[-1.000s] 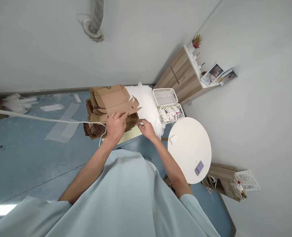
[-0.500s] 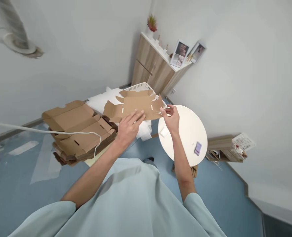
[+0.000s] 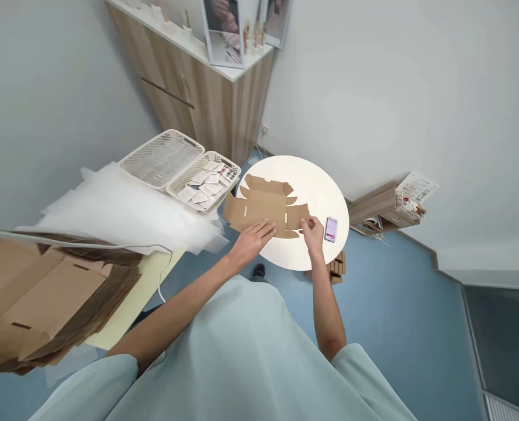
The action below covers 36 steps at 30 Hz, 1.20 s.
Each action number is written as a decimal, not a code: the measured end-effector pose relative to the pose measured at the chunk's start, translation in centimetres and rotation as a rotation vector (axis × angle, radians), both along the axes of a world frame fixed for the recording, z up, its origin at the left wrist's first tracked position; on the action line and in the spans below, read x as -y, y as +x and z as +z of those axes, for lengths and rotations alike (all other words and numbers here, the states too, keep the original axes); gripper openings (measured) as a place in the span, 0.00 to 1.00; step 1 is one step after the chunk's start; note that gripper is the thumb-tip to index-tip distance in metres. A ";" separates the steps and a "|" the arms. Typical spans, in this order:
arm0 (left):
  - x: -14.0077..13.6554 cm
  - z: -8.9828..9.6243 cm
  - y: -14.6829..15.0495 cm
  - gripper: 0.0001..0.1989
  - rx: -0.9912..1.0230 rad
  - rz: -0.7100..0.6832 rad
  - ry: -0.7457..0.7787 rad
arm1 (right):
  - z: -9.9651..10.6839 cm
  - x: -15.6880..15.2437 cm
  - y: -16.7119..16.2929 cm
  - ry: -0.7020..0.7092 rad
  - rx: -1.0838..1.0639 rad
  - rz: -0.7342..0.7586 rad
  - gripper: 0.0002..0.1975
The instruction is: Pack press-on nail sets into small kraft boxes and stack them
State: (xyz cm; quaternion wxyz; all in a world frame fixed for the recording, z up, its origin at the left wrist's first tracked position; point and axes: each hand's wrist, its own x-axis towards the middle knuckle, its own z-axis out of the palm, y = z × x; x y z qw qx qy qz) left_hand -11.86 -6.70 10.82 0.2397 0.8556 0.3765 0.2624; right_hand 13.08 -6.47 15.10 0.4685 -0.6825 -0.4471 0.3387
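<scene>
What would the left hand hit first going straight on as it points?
The left hand would meet the flattened cardboard box, which its fingers seem to touch; past that, probably the white round table, though depth is unclear.

No legible txt: marks on phone screen (image 3: 331, 228) & printed sheet (image 3: 417, 186), R side, too sm. to read.

Over the link I record the carton blank (image 3: 266, 211) as matt, smooth-faced cardboard. The round tabletop (image 3: 318, 190) reads as smooth with low sheen; the cabinet front (image 3: 211, 108) shows wood grain; the baskets (image 3: 148, 147) look plastic, perforated; the garment (image 3: 233, 351) is smooth, matt cloth.
</scene>
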 end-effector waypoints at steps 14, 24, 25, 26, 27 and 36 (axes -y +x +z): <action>-3.2 -15.6 14.9 0.30 -0.479 -0.316 -0.067 | -18.3 1.8 15.2 -0.448 -0.162 -0.123 0.15; -3.2 -19.1 15.5 0.35 -0.605 -0.299 -0.295 | -22.2 1.9 18.5 -0.688 0.042 -0.028 0.16; -3.5 -19.2 15.0 0.35 -0.623 -0.269 -0.315 | -22.1 1.6 18.7 -0.696 0.075 -0.039 0.18; -3.8 -19.3 14.6 0.36 -0.638 -0.236 -0.331 | -21.9 1.2 18.9 -0.700 0.125 -0.046 0.20; -4.1 -19.3 14.0 0.37 -0.651 -0.206 -0.344 | -21.7 0.7 19.0 -0.696 0.183 -0.045 0.22; -5.3 -18.6 10.8 0.26 -0.656 -0.114 -0.467 | -20.0 -6.4 15.2 -0.681 0.375 0.281 0.36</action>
